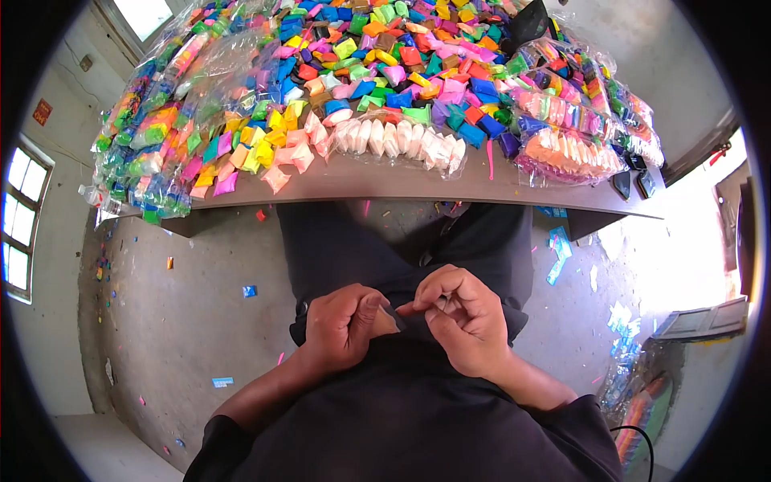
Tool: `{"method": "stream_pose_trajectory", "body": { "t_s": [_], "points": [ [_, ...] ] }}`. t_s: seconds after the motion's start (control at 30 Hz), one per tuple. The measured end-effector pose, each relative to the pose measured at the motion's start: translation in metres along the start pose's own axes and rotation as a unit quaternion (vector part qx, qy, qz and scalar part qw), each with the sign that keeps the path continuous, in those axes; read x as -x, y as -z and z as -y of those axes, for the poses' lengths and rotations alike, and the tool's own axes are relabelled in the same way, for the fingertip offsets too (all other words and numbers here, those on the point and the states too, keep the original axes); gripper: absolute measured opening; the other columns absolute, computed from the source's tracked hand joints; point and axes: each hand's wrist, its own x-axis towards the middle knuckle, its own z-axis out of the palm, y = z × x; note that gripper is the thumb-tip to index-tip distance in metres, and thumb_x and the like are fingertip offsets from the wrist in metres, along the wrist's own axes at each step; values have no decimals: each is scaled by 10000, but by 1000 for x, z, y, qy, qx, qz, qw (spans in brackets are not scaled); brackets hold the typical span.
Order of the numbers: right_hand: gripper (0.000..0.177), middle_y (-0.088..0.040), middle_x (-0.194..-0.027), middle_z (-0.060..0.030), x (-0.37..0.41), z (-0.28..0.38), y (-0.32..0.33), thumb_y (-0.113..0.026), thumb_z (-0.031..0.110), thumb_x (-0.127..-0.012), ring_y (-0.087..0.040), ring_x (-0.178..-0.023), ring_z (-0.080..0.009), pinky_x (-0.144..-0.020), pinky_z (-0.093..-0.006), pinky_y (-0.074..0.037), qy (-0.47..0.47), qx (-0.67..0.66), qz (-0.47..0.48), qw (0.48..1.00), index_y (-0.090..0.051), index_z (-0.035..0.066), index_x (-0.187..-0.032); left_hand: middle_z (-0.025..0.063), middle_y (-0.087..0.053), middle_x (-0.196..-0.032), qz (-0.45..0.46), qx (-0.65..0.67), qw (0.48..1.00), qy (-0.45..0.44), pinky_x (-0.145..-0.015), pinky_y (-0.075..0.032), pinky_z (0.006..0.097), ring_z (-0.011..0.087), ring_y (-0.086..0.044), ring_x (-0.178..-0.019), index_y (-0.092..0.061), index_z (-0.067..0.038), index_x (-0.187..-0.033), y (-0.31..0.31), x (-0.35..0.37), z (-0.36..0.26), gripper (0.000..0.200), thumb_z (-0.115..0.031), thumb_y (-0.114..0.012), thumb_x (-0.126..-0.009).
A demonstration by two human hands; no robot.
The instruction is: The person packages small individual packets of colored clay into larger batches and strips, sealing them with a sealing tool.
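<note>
Both my hands are in front of my lap, below the table edge. My left hand (341, 325) is closed with its thumb pressed over the fingers, and a small tan piece with a dark grey edge (389, 321) shows beside the thumb. My right hand (467, 323) is close beside it, fingers curled into a pinch near that dark edge; what lies in the pinch, if anything, I cannot make out. Ahead on the table (321, 183) lies a large pile of small coloured packets (385, 56). Nearest the front edge is a clear bag of pale pink packets (393, 138).
Clear bags of coloured packets (152, 136) fill the table's left side, and another bag of pink packets (570, 153) lies at the right. Two small black objects (634, 185) sit by the right corner. On the floor are a blue packet (250, 291) and blue wrappers (559, 251).
</note>
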Motion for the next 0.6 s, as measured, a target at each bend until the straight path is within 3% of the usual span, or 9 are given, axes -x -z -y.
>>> {"method": "stream_pose_trajectory", "body": {
  "t_s": [0.13,0.2,0.53,0.6],
  "points": [
    [227,-568,-1069,-72,-1,-1,-1,-462,-161,-933,-683,-1018,-134,-864,-239,-512,17,-2,1,1000,-549,-12,-1080,142,-677,-765,1,2,1000,-4,-587,-516,339,282,-679,-637,-682,3,-910,0,1,1,257,-165,-574,-1071],
    [236,-539,-1079,-100,-1,2,0,-435,-164,-917,-589,-958,-121,-1000,-404,-579,-1,17,14,1000,-531,-15,-1074,142,-676,-764,0,1,1000,-10,-583,-515,338,281,-678,-635,-682,4,-909,-1,0,1,254,-162,-576,-1069],
    [255,-531,-1091,-104,-3,3,1,-430,-176,-913,-577,-969,-122,-1000,-404,-584,-20,30,30,999,-526,-16,-1087,142,-673,-756,10,-10,999,-30,-565,-512,337,280,-678,-628,-681,11,-907,1,0,1,224,-138,-597,-1052],
    [257,-582,-1049,-70,-5,2,-3,-454,-174,-909,-693,-1025,-130,-796,-225,-511,14,10,9,1000,-560,-16,-1081,145,-670,-754,7,-3,999,-36,-565,-508,340,282,-675,-627,-681,14,-907,-1,-1,3,222,-136,-600,-1049]
  ]
}}
